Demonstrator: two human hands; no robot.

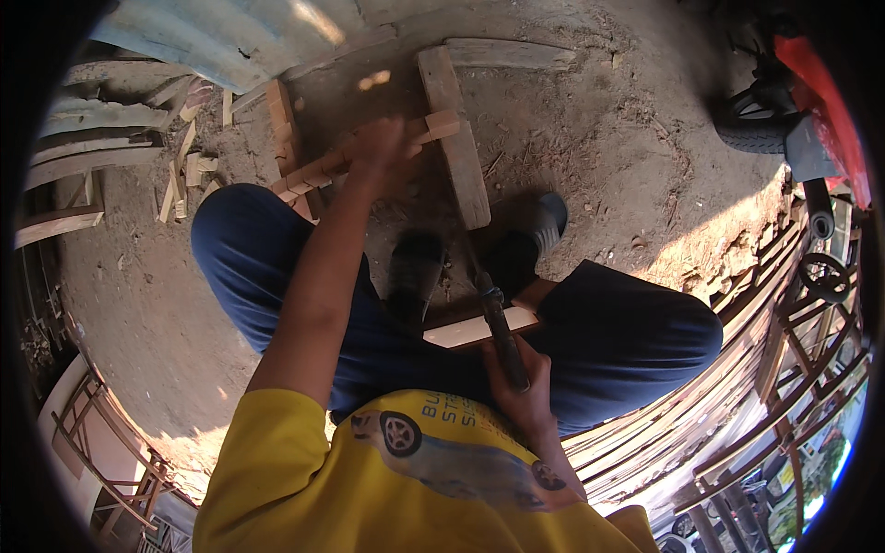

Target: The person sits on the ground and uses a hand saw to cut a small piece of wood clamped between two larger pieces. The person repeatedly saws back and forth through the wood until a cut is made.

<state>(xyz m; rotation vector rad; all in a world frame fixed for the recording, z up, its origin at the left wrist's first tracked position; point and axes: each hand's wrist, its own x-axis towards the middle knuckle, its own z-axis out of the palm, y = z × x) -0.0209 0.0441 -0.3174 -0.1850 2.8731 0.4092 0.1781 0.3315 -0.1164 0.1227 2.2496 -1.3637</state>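
Observation:
My left hand (383, 143) reaches forward over a short wooden bar (318, 171) with what look like cuts along it. The hand is smeared by motion, so its fingers do not show clearly. The bar lies across a wooden block (280, 115) at the left and a thick plank (458, 147) at the right. Close to my lap, my right hand (524, 380) is closed round the dark handle of a long, narrow tool (502, 334). Its thin dark end points forward between my shoes, and its exact kind is hard to make out.
Offcuts of wood (177, 180) lie on the dirt floor at the left, below corrugated sheets (221, 41). A pale wooden piece (479, 328) sits beneath my legs. Long strips of timber (645, 415) are stacked at the right, near a wheel (751, 124) and a red cover (825, 111).

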